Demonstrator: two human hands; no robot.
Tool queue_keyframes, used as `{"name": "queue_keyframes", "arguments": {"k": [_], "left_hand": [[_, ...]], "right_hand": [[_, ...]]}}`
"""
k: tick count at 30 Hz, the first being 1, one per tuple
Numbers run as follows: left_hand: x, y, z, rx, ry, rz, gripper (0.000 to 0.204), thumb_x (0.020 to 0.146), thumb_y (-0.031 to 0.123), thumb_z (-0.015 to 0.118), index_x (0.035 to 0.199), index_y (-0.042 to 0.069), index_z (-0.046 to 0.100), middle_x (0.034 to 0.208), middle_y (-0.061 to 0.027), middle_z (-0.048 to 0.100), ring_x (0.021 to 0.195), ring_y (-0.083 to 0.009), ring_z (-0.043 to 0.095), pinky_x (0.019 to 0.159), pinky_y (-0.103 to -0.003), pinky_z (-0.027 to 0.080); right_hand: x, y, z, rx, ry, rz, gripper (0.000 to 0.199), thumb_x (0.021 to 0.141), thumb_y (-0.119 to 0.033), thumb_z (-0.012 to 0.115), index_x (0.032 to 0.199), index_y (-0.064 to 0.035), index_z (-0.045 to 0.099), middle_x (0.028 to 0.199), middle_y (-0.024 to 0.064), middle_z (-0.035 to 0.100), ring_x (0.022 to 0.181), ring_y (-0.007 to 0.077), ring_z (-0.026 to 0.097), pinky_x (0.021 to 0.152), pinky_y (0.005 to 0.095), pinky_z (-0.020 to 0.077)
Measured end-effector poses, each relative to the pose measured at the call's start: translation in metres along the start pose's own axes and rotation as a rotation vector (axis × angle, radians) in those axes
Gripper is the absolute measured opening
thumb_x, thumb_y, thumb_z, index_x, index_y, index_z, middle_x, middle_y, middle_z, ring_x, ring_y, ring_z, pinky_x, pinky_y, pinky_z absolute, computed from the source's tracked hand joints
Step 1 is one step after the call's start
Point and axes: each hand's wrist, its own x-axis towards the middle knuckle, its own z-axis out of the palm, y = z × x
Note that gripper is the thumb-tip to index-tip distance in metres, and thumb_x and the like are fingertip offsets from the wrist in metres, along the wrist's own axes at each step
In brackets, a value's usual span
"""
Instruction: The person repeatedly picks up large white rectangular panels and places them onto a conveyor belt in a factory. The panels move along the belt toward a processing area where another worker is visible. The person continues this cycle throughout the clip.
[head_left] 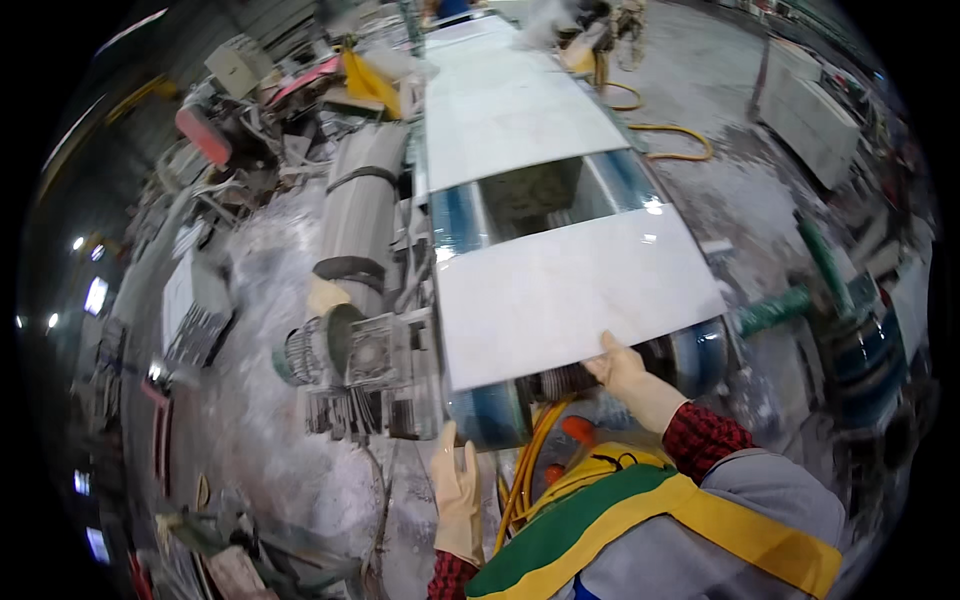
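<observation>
A white slab (570, 290) lies flat across the blue-banded rails of a long machine bed in front of me. My right hand (632, 382), in a cream rubber glove, is at the slab's near edge, its thumb on top and its other fingers bent at the rim, partly hidden. My left hand (456, 492), gloved alike, is off the slab near the bed's left front corner. Its fingers are apart and nothing is in them. Farther along the same bed lies a second white slab (515, 110).
Beside the bed on the left stands a motor (318, 352) with a long grey cylinder (362, 200). Orange hoses (530, 465) run under the near end. At right are a green pipe (775, 312) and a grey cabinet (812, 115). A yellow hose (680, 130) crosses the wet floor.
</observation>
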Motion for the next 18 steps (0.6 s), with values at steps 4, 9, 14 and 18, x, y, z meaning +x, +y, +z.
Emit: {"name": "queue_keyframes", "arguments": {"k": [4, 9, 14, 18], "left_hand": [[0.062, 0.04, 0.028, 0.345, -0.397, 0.485, 0.088, 0.085, 0.034, 0.093, 0.159, 0.003, 0.057, 0.16, -0.0267, 0.058, 0.152, -0.0479, 0.05, 0.131, -0.056, 0.036], [0.088, 0.073, 0.073, 0.321, -0.675, 0.848, 0.098, 0.075, 0.04, 0.097, 0.16, 0.01, 0.058, 0.163, -0.0241, 0.055, 0.153, -0.0449, 0.049, 0.131, -0.056, 0.035], [0.084, 0.071, 0.099, 0.281, -0.638, 0.926, 0.093, 0.076, 0.037, 0.094, 0.158, 0.009, 0.059, 0.163, -0.023, 0.054, 0.153, -0.0472, 0.047, 0.131, -0.059, 0.034], [0.083, 0.069, 0.1, 0.309, -0.609, 0.957, 0.084, 0.082, 0.038, 0.088, 0.155, 0.007, 0.06, 0.159, -0.0243, 0.056, 0.148, -0.0477, 0.05, 0.128, -0.061, 0.035]], "right_hand": [[-0.095, 0.017, -0.035, -0.126, 0.017, 0.037, 0.05, 0.119, -0.031, 0.06, 0.156, 0.0011, 0.05, 0.152, 0.0233, 0.064, 0.135, 0.0369, 0.07, 0.108, 0.0485, 0.065], [-0.133, 0.034, -0.039, -0.151, 0.068, -0.002, 0.052, 0.118, -0.027, 0.062, 0.158, 0.0031, 0.047, 0.157, 0.0219, 0.06, 0.139, 0.0367, 0.067, 0.118, 0.0513, 0.0599], [-0.162, -0.025, -0.083, -0.737, -0.152, 0.152, 0.042, 0.11, -0.037, 0.075, 0.117, 0.0041, 0.079, 0.106, 0.017, 0.083, 0.104, 0.0283, 0.081, 0.093, 0.0396, 0.0641], [-0.185, -0.09, -0.137, -1.071, 0.157, -0.696, 0.037, 0.106, -0.035, 0.073, 0.102, 0.0014, 0.08, 0.088, 0.0121, 0.081, 0.086, 0.0288, 0.078, 0.083, 0.0401, 0.0592]]}}
